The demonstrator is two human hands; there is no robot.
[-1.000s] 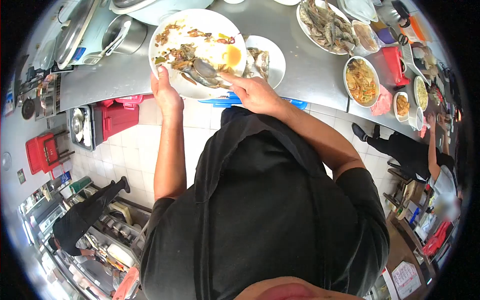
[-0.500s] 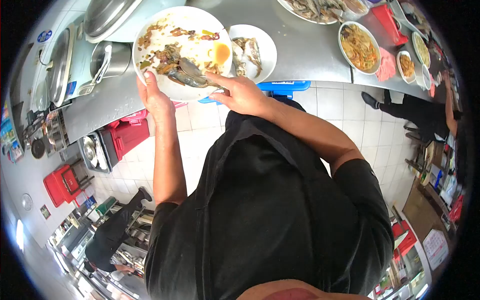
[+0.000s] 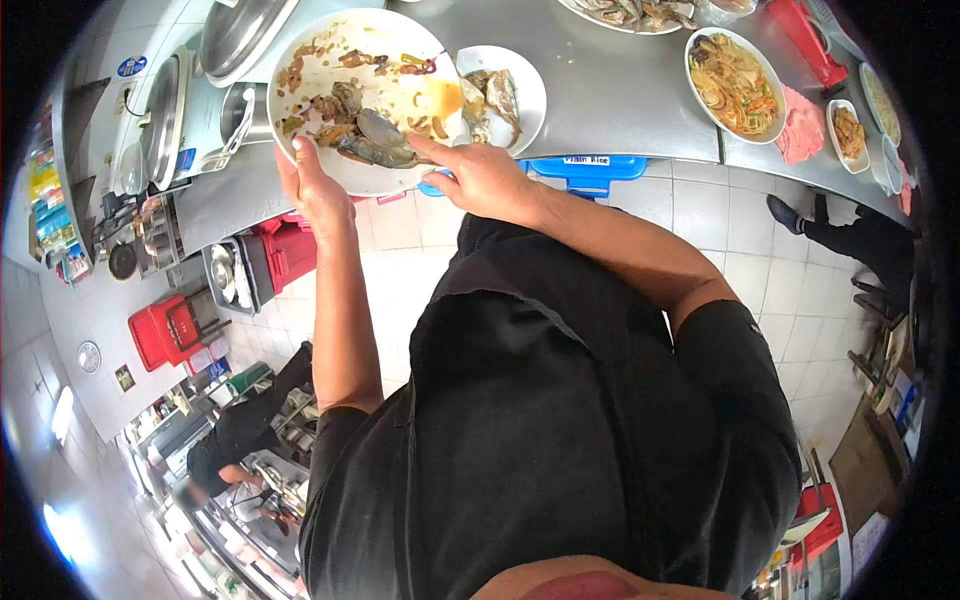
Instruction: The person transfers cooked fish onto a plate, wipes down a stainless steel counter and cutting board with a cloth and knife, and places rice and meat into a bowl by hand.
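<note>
A large white plate [image 3: 310, 60] with brown food scraps and a yellowish sauce is gripped at its lower left rim by my left hand [image 3: 318, 185]. My right hand [image 3: 482, 178] holds a metal spoon [image 3: 380, 130] by its handle, its index finger stretched along it. The spoon's bowl lies over a piece of dark fish [image 3: 372, 153] on the plate. Partly behind the plate's right edge, a smaller white plate [image 3: 535, 98] bears pieces of fish.
A steel counter [image 3: 610, 110] runs across the top. On it are a noodle dish [image 3: 737, 85], a pink cloth [image 3: 800, 125], a small bowl of fried food [image 3: 848, 133] and a steel pot [image 3: 262, 112]. Co-workers [image 3: 240, 430] stand at lower left and far right.
The view has shifted and turned, so the counter and room sit differently. The large plate stays in my left hand and the spoon in my right, still at the fish.
</note>
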